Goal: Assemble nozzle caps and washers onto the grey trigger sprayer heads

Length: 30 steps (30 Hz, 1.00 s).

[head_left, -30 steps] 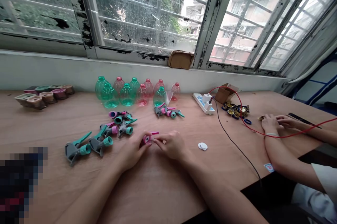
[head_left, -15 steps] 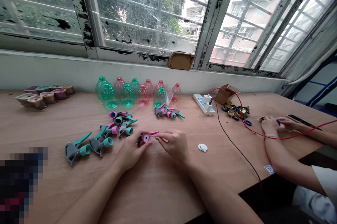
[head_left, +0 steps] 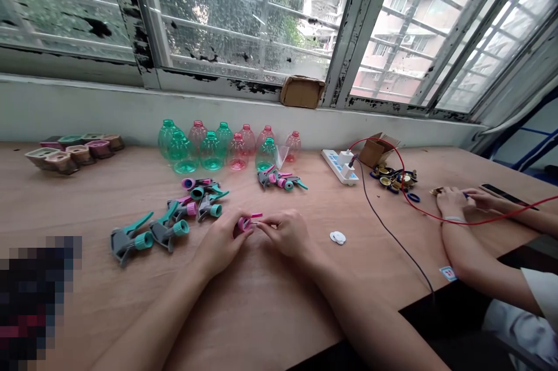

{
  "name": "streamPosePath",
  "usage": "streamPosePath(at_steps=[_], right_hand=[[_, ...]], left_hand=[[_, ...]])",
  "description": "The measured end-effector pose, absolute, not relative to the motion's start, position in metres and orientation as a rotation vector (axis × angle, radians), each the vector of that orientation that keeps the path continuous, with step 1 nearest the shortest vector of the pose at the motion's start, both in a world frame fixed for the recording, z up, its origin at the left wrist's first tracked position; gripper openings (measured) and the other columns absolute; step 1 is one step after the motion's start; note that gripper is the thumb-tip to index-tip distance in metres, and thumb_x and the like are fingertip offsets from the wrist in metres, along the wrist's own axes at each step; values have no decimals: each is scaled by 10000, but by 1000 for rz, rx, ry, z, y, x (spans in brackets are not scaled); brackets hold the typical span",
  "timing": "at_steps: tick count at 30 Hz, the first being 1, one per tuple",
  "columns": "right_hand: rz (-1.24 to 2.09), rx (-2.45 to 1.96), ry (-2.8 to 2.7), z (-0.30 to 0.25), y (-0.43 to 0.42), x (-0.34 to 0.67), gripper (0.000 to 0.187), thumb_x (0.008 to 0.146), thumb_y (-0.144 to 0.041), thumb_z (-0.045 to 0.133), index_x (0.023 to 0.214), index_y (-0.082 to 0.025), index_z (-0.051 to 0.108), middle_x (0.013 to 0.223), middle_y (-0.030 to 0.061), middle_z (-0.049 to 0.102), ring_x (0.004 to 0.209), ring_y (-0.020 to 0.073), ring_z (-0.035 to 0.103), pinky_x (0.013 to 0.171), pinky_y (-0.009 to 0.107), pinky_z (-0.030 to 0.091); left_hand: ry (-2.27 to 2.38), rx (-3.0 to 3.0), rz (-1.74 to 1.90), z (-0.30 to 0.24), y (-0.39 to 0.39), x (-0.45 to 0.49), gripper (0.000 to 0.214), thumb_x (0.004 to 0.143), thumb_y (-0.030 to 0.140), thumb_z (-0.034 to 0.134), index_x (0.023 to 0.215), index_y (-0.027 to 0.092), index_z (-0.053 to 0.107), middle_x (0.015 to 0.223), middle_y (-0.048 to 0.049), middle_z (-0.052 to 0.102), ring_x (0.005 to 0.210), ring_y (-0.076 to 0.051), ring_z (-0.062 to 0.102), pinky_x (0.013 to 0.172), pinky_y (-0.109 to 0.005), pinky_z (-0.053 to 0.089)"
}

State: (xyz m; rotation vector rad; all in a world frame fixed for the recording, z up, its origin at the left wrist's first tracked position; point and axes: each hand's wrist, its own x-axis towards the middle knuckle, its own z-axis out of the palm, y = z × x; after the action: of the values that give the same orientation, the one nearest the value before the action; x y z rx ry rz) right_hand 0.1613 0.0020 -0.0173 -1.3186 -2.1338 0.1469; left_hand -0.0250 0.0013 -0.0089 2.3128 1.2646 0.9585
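Observation:
My left hand (head_left: 221, 245) is closed around a pink-collared trigger spray head (head_left: 244, 224), whose pink lever sticks out to the right. Fingertips of my right hand (head_left: 286, 234) are pinched together close to the collar, over something small and pale that I cannot make out. Left of my hands lie several grey trigger spray heads (head_left: 131, 240) with teal or pink levers and collars. Another small heap of spray heads (head_left: 279, 179) lies beyond my hands. A few white discs (head_left: 337, 237) rest to the right of my right hand.
Green and pink clear bottles (head_left: 212, 153) stand along the wall. Lidded containers (head_left: 78, 153) sit at the far left. To the right are a power strip (head_left: 339, 166), a red cable (head_left: 403, 185), a dark cable (head_left: 387, 228), gold-and-blue parts (head_left: 394, 179) and another person's hands (head_left: 455, 202).
The spray head has turned in my left hand, so its round collar opening faces me less. My right fingertips stay beside it. The view has shifted slightly.

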Motion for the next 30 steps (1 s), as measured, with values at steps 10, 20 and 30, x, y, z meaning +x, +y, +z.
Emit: streamPosePath(at_steps=[10, 20, 30], right_hand=[[406, -1145, -2060, -20, 10, 168, 209, 861, -387, 621, 911, -253, 774, 808, 19, 762, 604, 132, 651, 571, 207, 404], [253, -1115, -2029, -16, 12, 179, 138, 825, -303, 656, 895, -233, 752, 763, -1, 740, 641, 126, 633, 630, 219, 423], [-47, -922, -2035, -11, 13, 194, 156, 853, -341, 629, 889, -254, 753, 795, 10, 721, 714, 128, 633, 666, 230, 432]], left_hand=[[1156, 2205, 965, -7, 1, -26, 216, 844, 347, 552, 1007, 215, 604, 897, -9, 676, 777, -166, 608, 683, -249, 482], [1324, 2185, 1068, -9, 3, -28, 311, 837, 420, 562, 1059, 207, 601, 943, -27, 669, 787, -173, 614, 692, -263, 482], [1340, 2172, 1080, -9, 4, -28, 314, 819, 385, 577, 1075, 204, 593, 959, -29, 663, 802, -175, 611, 733, -277, 487]])
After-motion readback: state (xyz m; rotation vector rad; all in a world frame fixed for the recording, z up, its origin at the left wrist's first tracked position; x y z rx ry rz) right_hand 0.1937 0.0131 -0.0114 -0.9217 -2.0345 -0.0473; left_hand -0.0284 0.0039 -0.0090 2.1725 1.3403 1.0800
